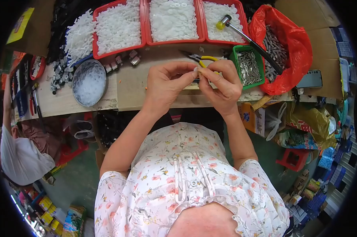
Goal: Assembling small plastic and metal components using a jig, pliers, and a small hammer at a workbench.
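Observation:
Above the workbench [135, 93], my left hand [164, 83] and my right hand [222, 85] meet fingertip to fingertip. Both pinch a small white plastic piece [196, 69]; its exact kind is too small to tell. Just beyond my right hand lie cutting pliers with yellow handles [208, 58], partly covered by the fingers. To the right of that hand stands a green tray [261, 81] of thin metal pins. A small hammer [243, 35] with a black grip rests slantwise over a red tray and a red plastic bag.
Red trays [143, 21] of white plastic parts line the back. A round metal bowl [106, 83] and loose metal blocks [60, 77] sit at left. The red bag [302, 51] holds grey plugs; a phone [310, 79] lies beside it. Another person's light sleeve [18, 154] shows far left.

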Action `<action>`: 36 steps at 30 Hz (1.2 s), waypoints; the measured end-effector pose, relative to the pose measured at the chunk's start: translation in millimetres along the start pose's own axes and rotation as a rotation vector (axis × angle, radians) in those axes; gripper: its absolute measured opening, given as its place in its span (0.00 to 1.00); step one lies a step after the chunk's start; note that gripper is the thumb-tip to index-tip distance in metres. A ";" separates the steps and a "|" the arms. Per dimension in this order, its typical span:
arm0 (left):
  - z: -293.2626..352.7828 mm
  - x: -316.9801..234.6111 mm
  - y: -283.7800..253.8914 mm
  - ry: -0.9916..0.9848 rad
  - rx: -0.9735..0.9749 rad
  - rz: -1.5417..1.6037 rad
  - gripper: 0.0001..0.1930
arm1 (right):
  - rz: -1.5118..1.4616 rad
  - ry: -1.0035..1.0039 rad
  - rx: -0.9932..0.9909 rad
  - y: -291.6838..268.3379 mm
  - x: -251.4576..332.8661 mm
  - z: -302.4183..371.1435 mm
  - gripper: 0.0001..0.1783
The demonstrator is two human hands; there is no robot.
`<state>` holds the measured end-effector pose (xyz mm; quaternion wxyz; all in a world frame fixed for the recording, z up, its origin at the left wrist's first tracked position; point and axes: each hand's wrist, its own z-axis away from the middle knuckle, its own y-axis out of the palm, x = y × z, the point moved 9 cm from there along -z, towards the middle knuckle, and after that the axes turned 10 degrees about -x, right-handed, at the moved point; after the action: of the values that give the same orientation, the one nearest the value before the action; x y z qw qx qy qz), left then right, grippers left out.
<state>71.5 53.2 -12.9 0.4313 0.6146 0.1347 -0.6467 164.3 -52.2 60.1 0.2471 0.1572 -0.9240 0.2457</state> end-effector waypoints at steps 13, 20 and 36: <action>-6.2 12.9 -24.2 0.153 -0.104 -0.051 0.09 | 0.121 -0.152 0.078 14.8 4.0 6.0 0.20; -6.7 12.4 -33.7 0.156 -0.116 -0.060 0.09 | -0.082 0.277 0.134 34.3 -22.0 7.1 0.11; 10.3 -23.6 -82.8 0.414 -0.343 -0.437 0.09 | 0.289 0.133 0.507 0.3 -67.5 0.9 0.11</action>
<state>1.6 104.2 -18.8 0.3430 0.6079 0.4545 -0.5533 219.8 -41.1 23.3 0.2225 0.0643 -0.8277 0.5112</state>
